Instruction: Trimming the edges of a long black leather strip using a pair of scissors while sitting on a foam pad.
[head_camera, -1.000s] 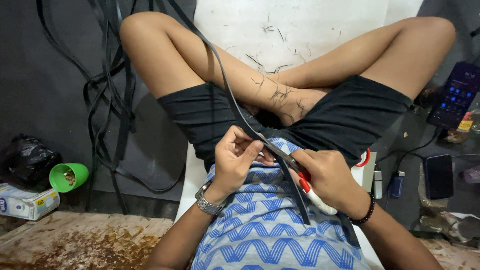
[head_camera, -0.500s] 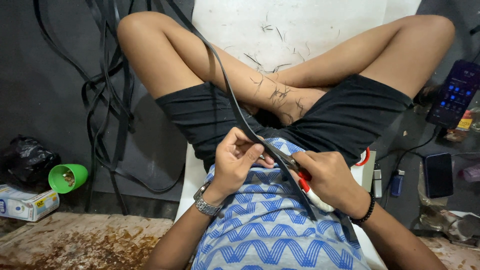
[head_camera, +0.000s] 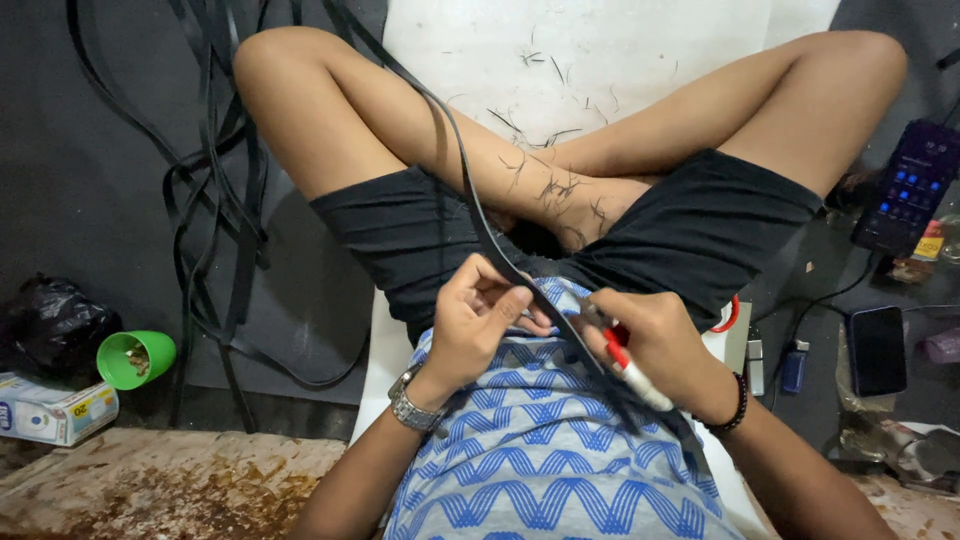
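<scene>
Seated cross-legged on a white board (head_camera: 620, 60), shirt (head_camera: 540, 450) nearest cam. L hand (head_camera: 480, 325) w/ wristwatch (head_camera: 408, 408): fingers curled together, pinching a black strip (head_camera: 470, 200) at the lap. R hand (head_camera: 660, 345) just beside it, fingers clamped on a red/white cutter (head_camera: 628, 366), tip touching the strip. Strip runs from hands up over the L thigh to a tangle of strips (head_camera: 215, 180) at far L. Thin black shavings (head_camera: 555, 185) lie on shin & board. L edge: green cup (head_camera: 135, 358), small box (head_camera: 55, 408). R edge: lit phone (head_camera: 908, 185), dark phone (head_camera: 878, 350)
</scene>
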